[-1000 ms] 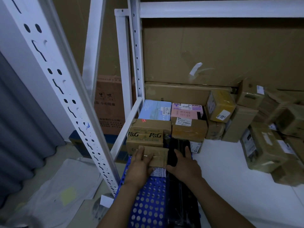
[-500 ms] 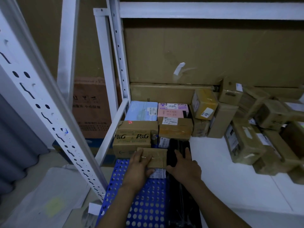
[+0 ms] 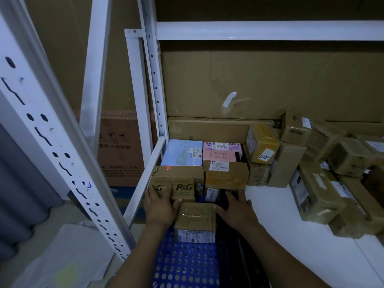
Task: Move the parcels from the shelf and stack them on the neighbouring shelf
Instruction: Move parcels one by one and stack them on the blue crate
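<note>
White post [image 3: 52, 163] on the near left, and just past it the P&G box [image 3: 176, 183], straight fingertips of the left hand [image 3: 160, 208] touching its front. That hand lies flat against the left side of the small brown parcel [image 3: 195, 219], thumb at its far corner. The parcel sits on the blue perforated panel [image 3: 182, 265], between both hands. Right hand [image 3: 236, 210], fingers spread, presses the parcel's right side. Far right, taped parcels [image 3: 315, 194] pile on the white shelf [image 3: 280, 215].

- "P&G" is printed twice on the brown box [image 3: 176, 183], centre of the frame.
- "Conti", cut off, on the pink box [image 3: 222, 151] behind it.
- "07" on the yellow box [image 3: 262, 142], centre right.
</note>
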